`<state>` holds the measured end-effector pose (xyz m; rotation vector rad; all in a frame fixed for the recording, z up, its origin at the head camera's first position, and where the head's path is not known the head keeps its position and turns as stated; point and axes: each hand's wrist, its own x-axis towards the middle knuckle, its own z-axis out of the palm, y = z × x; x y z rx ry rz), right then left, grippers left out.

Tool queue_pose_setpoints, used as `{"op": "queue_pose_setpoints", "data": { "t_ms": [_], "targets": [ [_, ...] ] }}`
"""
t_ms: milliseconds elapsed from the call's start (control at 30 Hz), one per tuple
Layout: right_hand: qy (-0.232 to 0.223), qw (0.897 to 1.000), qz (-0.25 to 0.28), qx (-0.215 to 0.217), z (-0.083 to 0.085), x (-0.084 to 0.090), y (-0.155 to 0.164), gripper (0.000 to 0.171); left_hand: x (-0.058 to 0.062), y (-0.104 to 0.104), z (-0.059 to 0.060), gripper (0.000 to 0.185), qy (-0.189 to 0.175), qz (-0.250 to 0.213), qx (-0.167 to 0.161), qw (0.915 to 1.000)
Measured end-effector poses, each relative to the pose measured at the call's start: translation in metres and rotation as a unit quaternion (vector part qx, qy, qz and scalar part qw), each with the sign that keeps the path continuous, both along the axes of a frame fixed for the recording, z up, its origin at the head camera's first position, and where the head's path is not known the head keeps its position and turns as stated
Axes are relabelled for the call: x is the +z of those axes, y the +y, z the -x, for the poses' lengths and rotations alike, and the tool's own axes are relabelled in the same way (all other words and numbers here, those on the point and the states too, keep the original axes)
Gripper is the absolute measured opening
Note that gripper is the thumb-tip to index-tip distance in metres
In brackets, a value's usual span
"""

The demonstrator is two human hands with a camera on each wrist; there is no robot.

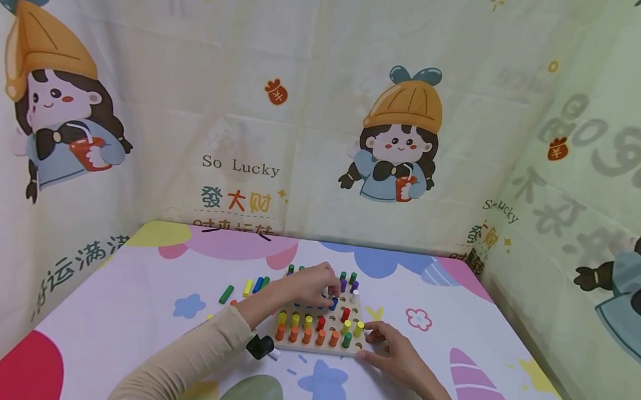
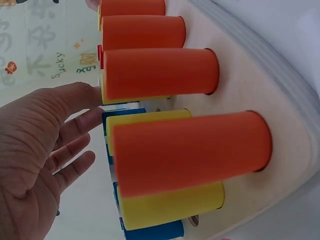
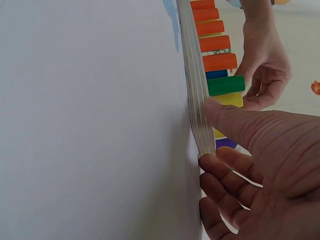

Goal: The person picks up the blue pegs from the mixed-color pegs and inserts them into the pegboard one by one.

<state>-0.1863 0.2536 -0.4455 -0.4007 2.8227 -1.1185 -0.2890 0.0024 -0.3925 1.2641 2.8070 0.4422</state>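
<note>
A wooden peg board [image 1: 317, 348] lies on the table, holding upright pegs in orange [image 1: 305, 336], yellow, red, blue and green [image 1: 347, 340]. My left hand [image 1: 312, 285] reaches over the board from the left. Its thumb and forefinger close on a small peg in the middle rows, whose colour I cannot make out. In the left wrist view the palm [image 2: 35, 165] faces the orange pegs [image 2: 190, 150]. My right hand [image 1: 394, 352] holds the board's near right corner. Its thumb [image 3: 225, 117] lies on top of the board edge [image 3: 195, 90] and its fingers curl against the side.
Loose pegs lie on the table left of the board, among them a green one [image 1: 226, 294] and a yellow one [image 1: 247, 287]. A colourful cartoon cloth [image 1: 136, 311] covers the table. Printed fabric walls [image 1: 249, 103] close it in at the back and on both sides.
</note>
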Motion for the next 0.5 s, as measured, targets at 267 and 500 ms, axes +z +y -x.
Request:
{"op": "queue_pose_setpoints", "data": {
  "t_ms": [267,500],
  "targets": [
    [-0.003,1.0,0.01,-0.002,-0.001,-0.001,-0.001,0.054,0.008,-0.009,-0.004,0.018,0.004,-0.032,0.003,0.9995],
    [-0.003,1.0,0.002,-0.004,-0.001,0.001,-0.001,0.056,0.026,-0.028,-0.012,0.017,0.022,-0.094,0.021,0.9951]
  ]
}}
